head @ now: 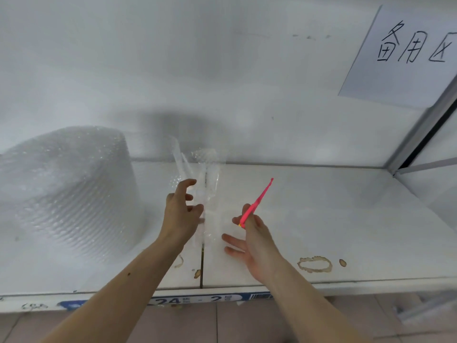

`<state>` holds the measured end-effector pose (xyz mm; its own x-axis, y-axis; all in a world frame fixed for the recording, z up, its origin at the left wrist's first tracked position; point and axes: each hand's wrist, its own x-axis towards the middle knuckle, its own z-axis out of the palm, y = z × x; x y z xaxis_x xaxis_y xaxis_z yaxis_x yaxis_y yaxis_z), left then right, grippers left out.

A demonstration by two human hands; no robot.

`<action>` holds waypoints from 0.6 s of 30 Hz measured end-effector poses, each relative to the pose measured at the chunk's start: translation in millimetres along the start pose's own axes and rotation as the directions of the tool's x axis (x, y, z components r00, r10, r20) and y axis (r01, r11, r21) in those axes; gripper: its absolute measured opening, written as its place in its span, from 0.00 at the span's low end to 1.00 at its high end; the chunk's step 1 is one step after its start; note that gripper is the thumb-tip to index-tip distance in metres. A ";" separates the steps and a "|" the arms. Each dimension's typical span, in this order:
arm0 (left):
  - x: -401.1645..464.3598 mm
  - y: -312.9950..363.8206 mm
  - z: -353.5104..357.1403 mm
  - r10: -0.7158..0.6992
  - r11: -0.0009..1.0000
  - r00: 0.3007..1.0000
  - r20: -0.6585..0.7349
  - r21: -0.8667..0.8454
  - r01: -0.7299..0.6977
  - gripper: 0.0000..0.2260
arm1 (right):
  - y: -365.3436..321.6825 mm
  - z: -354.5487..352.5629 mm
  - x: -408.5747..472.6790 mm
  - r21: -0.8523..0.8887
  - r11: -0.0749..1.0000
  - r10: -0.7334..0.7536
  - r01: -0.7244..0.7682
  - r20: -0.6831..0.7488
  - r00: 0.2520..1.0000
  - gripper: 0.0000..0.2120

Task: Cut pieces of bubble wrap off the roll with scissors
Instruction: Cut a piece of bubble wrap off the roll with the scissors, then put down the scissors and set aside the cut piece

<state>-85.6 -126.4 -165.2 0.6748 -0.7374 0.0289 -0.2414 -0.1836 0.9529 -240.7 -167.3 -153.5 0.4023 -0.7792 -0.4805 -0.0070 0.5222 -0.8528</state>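
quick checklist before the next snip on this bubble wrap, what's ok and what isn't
1. Scissors in the right hand: ok, held, pink, tips pointing up and away.
2. Blades at the wrap: not ok, they are lifted off it.
3. Left hand on the wrap sheet: cannot tell, fingers curled at its edge, contact unclear.
4. Sheet flat: not ok, its far end stands crumpled.
5. Roll steady: ok, upright on the shelf, at left.
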 end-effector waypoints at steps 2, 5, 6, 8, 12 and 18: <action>-0.8 -0.1 -0.4 -0.025 0.998 1.000 0.009 -0.052 0.025 0.23 | 2.3 7.2 0.9 -0.037 0.999 0.004 -0.004 0.017 1.000 0.25; -1.2 -0.5 -2.7 -0.031 0.997 0.999 0.010 -0.075 0.031 0.19 | 5.6 14.1 4.1 -0.128 0.991 -0.024 0.026 0.017 1.000 0.22; -0.9 -0.7 -4.1 -0.023 0.998 1.000 -0.004 -0.060 0.022 0.18 | 6.5 15.8 5.2 -0.195 0.979 -0.057 0.058 0.012 0.998 0.19; 0.7 -1.4 -7.0 0.006 1.000 0.999 -0.054 -0.003 -0.006 0.14 | 7.4 17.0 5.8 -0.329 0.935 -0.133 0.132 0.022 0.991 0.17; 5.5 -3.8 -13.4 0.075 0.982 0.989 -0.125 0.179 -0.052 0.09 | 13.7 16.2 7.3 -0.506 0.846 -0.153 0.171 0.077 0.985 0.18; 6.7 -7.4 -17.3 0.109 0.956 0.992 -0.069 0.280 -0.085 0.14 | 5.1 6.0 2.3 -0.541 0.836 -0.109 0.095 0.005 0.994 0.23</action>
<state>-67.3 -118.7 -166.9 0.6909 -0.7065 0.1529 -0.4838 -0.2947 0.8241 -234.3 -164.4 -157.7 0.4054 -0.8300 -0.3832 -0.4631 0.1750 -0.8688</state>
